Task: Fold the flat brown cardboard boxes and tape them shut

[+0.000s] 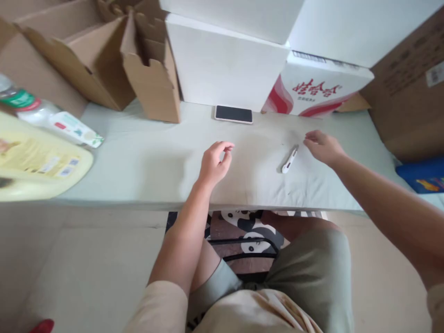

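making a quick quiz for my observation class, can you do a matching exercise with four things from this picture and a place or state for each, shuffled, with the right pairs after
Things
1. phone
2. small white tool
3. pale yellow jug
4. left hand

Places and states
A. on the cloth beside the right hand
B. fingers curled, a gap between them and the thumb
C. lying dark screen up
D. at the picture's left edge

Right pairs: 1-C, 2-A, 3-D, 4-B
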A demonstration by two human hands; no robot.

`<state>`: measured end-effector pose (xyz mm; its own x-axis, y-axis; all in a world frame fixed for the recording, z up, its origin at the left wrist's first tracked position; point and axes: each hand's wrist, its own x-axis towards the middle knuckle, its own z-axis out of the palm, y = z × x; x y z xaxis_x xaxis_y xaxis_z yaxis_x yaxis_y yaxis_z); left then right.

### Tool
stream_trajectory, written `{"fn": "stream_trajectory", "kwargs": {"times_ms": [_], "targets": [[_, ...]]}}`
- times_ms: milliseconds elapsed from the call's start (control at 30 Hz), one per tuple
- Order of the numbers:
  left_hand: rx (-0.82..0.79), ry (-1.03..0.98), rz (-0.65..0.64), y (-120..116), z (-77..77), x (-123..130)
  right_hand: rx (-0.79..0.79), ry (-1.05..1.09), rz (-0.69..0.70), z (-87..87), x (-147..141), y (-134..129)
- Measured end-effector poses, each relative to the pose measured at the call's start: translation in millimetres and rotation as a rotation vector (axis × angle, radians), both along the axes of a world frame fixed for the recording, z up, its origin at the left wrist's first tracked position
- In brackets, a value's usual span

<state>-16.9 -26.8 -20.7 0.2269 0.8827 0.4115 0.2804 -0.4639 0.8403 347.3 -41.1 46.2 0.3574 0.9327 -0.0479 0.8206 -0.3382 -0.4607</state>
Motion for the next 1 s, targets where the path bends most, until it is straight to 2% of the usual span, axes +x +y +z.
{"fn": "stream_trajectory", "kwargs": {"times_ms": [67, 200, 333, 400, 500, 600, 700, 767, 900, 967, 1000], "targets": [[-0.039, -0.053, 0.037, -2, 7.4, -9, 0.009, 0.001, 0.101, 5.0, -51, 20], [-0.242, -0.057, 0.088, -7, 19.5, -30, 0.052, 0.012, 0.391, 14.5, -170, 62], [-0.312, -0.059, 0.109, -8, 25.6, -46, 0.156, 0.218, 0.584, 27.2, -276, 111], [-0.317, -0.035, 0.128, -6, 26.9, -50, 0.175, 0.36, 0.661, 32.9, -314, 138], [-0.35, 0.038, 0.127, -5, 28.3, -53, 0.113, 0.482, 0.674, 41.1, -347, 172], [-0.393, 0.111, 0.066, -5, 26.8, -52, 0.05, 0.401, 0.573, 49.8, -355, 180], [-0.332, 0.135, 0.065, -3, 18.6, -49, 0.13, 0.174, 0.517, 55.7, -344, 169], [-0.175, 0.079, 0.209, 0, 10.5, -48, 0.21, 0.004, 0.539, 57.1, -326, 155], [0.158, -0.151, 0.692, 7, -2.3, -56, 0.299, -0.262, 0.593, 60.6, -261, 106], [0.205, -0.277, 0.834, 10, -5.1, -62, 0.401, -0.361, 0.606, 62.9, -219, 68], [0.196, -0.336, 0.858, 12, -5.7, -63, 0.47, -0.396, 0.619, 62.8, -198, 48]]}}
